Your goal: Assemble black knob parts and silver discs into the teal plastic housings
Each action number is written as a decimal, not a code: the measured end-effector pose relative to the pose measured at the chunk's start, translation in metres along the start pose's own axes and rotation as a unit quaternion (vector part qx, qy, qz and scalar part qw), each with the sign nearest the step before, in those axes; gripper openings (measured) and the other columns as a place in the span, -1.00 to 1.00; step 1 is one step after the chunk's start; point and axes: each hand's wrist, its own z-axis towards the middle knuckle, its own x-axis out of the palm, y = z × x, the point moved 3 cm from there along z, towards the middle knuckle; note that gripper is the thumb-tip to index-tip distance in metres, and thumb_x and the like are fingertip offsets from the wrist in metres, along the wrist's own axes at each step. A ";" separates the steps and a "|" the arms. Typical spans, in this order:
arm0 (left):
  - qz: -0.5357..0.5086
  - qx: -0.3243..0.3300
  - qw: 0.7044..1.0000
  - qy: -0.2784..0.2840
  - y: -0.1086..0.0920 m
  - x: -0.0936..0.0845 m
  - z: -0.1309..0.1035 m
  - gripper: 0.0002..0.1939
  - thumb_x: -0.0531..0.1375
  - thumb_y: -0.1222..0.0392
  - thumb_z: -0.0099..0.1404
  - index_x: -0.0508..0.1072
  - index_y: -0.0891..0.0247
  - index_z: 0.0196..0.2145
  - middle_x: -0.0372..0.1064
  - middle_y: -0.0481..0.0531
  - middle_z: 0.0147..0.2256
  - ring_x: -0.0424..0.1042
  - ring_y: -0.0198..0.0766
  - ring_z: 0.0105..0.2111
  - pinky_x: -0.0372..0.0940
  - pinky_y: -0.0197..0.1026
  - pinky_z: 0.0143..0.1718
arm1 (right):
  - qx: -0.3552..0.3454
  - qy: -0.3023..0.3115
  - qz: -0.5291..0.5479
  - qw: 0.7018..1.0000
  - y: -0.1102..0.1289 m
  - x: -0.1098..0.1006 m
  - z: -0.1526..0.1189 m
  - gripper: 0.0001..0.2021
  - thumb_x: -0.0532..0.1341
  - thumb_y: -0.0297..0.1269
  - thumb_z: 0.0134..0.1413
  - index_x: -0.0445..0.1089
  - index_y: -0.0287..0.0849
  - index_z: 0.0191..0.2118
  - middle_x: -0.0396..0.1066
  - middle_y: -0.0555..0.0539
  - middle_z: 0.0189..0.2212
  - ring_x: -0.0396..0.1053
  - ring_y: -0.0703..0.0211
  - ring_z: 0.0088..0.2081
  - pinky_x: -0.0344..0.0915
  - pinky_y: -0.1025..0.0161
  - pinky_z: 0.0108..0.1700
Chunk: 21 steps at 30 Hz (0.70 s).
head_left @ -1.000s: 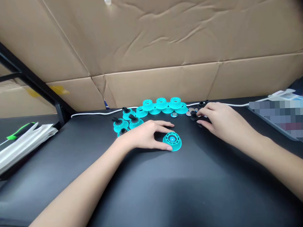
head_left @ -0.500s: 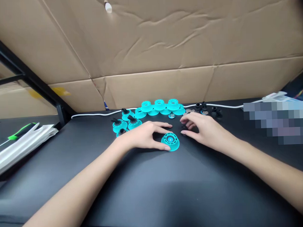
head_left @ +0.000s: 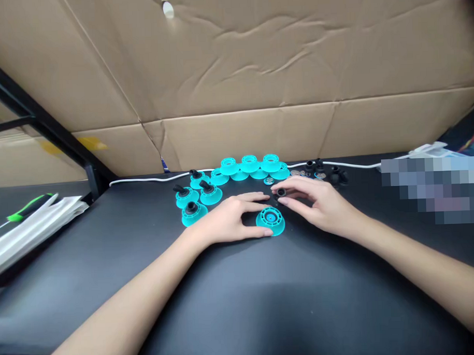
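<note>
The left hand (head_left: 238, 219) is spreading its thumb and fingers around the left side of a turquoise flared base (head_left: 270, 223), the thumb tip touching the near part of it; whether the forefinger is also touching the far rim is hard to tell. This base is standing upright on the black bench (head_left: 241, 301), showing a slotted ring on top and a round insert in its middle. The right hand (head_left: 319, 203) is pinching a small black fitting (head_left: 281, 193) between thumb and fingers, holding it just beyond and slightly right of the base, its round opening facing up.

Beside the left hand, on its far left side, four turquoise bases with black fittings (head_left: 194, 215) are standing in a cluster. Farther back, seven plain turquoise bases (head_left: 249, 164) are forming two levels, three sitting on top of a row of four. A small round disc (head_left: 269, 181) is lying in front of them, and more round discs (head_left: 320, 175) are lying to the right among loose black fittings (head_left: 335, 175).

A white cable (head_left: 147, 179) is running along the back, below a cardboard sheet (head_left: 251, 135). At the far left, a green-and-black screwdriver handle (head_left: 33, 206) is lying by white packets (head_left: 40, 231).
</note>
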 end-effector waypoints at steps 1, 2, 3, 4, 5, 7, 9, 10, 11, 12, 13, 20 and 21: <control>-0.002 0.006 1.000 -0.001 -0.001 0.000 0.000 -0.50 0.40 -0.08 0.36 0.60 0.10 0.18 0.28 0.14 0.41 0.31 0.07 0.39 0.26 0.09 0.41 | -0.008 0.010 0.009 1.000 0.003 0.002 0.000 -0.75 0.24 -0.22 0.43 0.51 -0.04 0.14 0.58 -0.14 0.07 0.62 0.02 -0.03 0.61 0.02 0.06; -0.003 0.010 1.000 -0.002 -0.001 -0.001 0.001 -0.51 0.40 -0.07 0.36 0.59 0.10 0.18 0.28 0.13 0.41 0.31 0.06 0.40 0.26 0.08 0.42 | -0.017 0.018 0.014 1.000 0.006 0.003 0.000 -0.74 0.24 -0.24 0.43 0.51 -0.04 0.14 0.58 -0.14 0.06 0.62 0.03 -0.03 0.61 0.03 0.05; -0.004 0.012 1.000 -0.004 -0.002 -0.001 0.001 -0.52 0.40 -0.07 0.36 0.59 0.10 0.18 0.29 0.13 0.40 0.32 0.06 0.39 0.26 0.08 0.42 | -0.026 0.026 0.014 0.999 0.008 0.004 0.000 -0.74 0.23 -0.27 0.43 0.50 -0.04 0.15 0.59 -0.14 0.05 0.61 0.04 -0.02 0.60 0.03 0.05; -0.005 0.010 1.000 -0.007 -0.002 -0.001 0.001 -0.52 0.40 -0.06 0.36 0.60 0.10 0.17 0.29 0.14 0.40 0.33 0.06 0.39 0.27 0.08 0.41 | -0.036 0.034 0.011 0.999 0.010 0.005 0.000 -0.73 0.23 -0.29 0.43 0.50 -0.04 0.16 0.59 -0.14 0.05 0.60 0.03 -0.01 0.59 0.02 0.07; -0.005 0.005 1.000 -0.008 -0.001 0.000 0.001 -0.52 0.40 -0.06 0.36 0.60 0.10 0.18 0.30 0.14 0.39 0.34 0.07 0.38 0.27 0.08 0.41 | -0.048 0.042 0.007 0.998 0.012 0.006 0.000 -0.73 0.23 -0.31 0.43 0.50 -0.05 0.16 0.59 -0.15 0.05 0.59 0.02 0.01 0.57 0.01 0.09; -0.002 -0.005 1.000 -0.009 0.001 0.002 0.001 -0.49 0.41 -0.07 0.35 0.59 0.12 0.19 0.32 0.16 0.38 0.35 0.09 0.37 0.27 0.09 0.41 | -0.070 0.062 -0.003 0.996 0.014 0.008 0.000 -0.72 0.23 -0.33 0.43 0.50 -0.05 0.17 0.59 -0.15 0.06 0.56 0.00 0.06 0.54 -0.01 0.13; 0.005 -0.011 1.000 -0.009 0.004 0.003 0.000 -0.44 0.40 -0.11 0.34 0.57 0.12 0.23 0.33 0.17 0.37 0.34 0.10 0.37 0.26 0.08 0.42 | -0.085 0.077 -0.008 0.993 0.014 0.010 -0.001 -0.71 0.23 -0.35 0.43 0.51 -0.04 0.18 0.59 -0.14 0.06 0.55 0.00 0.08 0.52 0.00 0.15; 0.008 -0.011 1.000 -0.009 0.005 0.003 -0.001 -0.42 0.40 -0.12 0.34 0.56 0.11 0.24 0.33 0.16 0.37 0.34 0.10 0.38 0.25 0.08 0.43 | -0.090 0.080 -0.009 0.993 0.014 0.011 -0.001 -0.70 0.23 -0.35 0.43 0.51 -0.03 0.18 0.59 -0.14 0.06 0.54 0.01 0.08 0.51 0.01 0.15; 0.011 -0.011 1.000 -0.010 0.005 0.004 -0.001 -0.41 0.39 -0.13 0.35 0.55 0.10 0.25 0.33 0.15 0.37 0.33 0.10 0.38 0.24 0.08 0.43 | -0.094 0.079 -0.010 0.992 0.013 0.012 -0.001 -0.70 0.23 -0.36 0.43 0.51 -0.03 0.19 0.60 -0.13 0.05 0.54 0.01 0.08 0.51 0.02 0.14; 0.012 -0.011 1.000 -0.009 0.006 0.004 -0.001 -0.41 0.39 -0.14 0.35 0.54 0.09 0.26 0.32 0.14 0.38 0.33 0.09 0.38 0.24 0.08 0.43 | -0.098 0.077 -0.011 0.992 0.013 0.012 -0.001 -0.69 0.23 -0.36 0.42 0.51 -0.02 0.19 0.60 -0.13 0.04 0.54 0.01 0.08 0.52 0.02 0.14; 0.012 -0.011 1.000 -0.008 0.006 0.004 -0.002 -0.40 0.38 -0.15 0.36 0.53 0.08 0.27 0.32 0.13 0.39 0.33 0.09 0.39 0.24 0.08 0.43 | -0.100 0.075 -0.012 0.992 0.012 0.012 -0.002 -0.69 0.24 -0.35 0.42 0.51 -0.02 0.19 0.60 -0.13 0.04 0.54 0.00 0.07 0.52 0.00 0.13; 0.009 -0.017 1.000 -0.005 0.007 0.004 -0.001 -0.39 0.38 -0.16 0.36 0.53 0.10 0.27 0.30 0.16 0.39 0.30 0.09 0.40 0.23 0.10 0.44 | -0.085 0.113 -0.011 0.990 0.012 0.009 -0.001 -0.65 0.25 -0.34 0.41 0.48 -0.01 0.23 0.58 -0.16 0.08 0.52 -0.02 0.11 0.50 -0.01 0.13; 0.008 -0.018 1.000 -0.006 0.007 0.004 -0.001 -0.39 0.38 -0.15 0.35 0.53 0.09 0.27 0.30 0.15 0.40 0.30 0.09 0.40 0.23 0.11 0.44 | -0.081 0.109 -0.012 0.991 0.013 0.009 -0.001 -0.67 0.26 -0.35 0.41 0.50 -0.02 0.21 0.58 -0.16 0.06 0.52 -0.01 0.09 0.50 0.00 0.12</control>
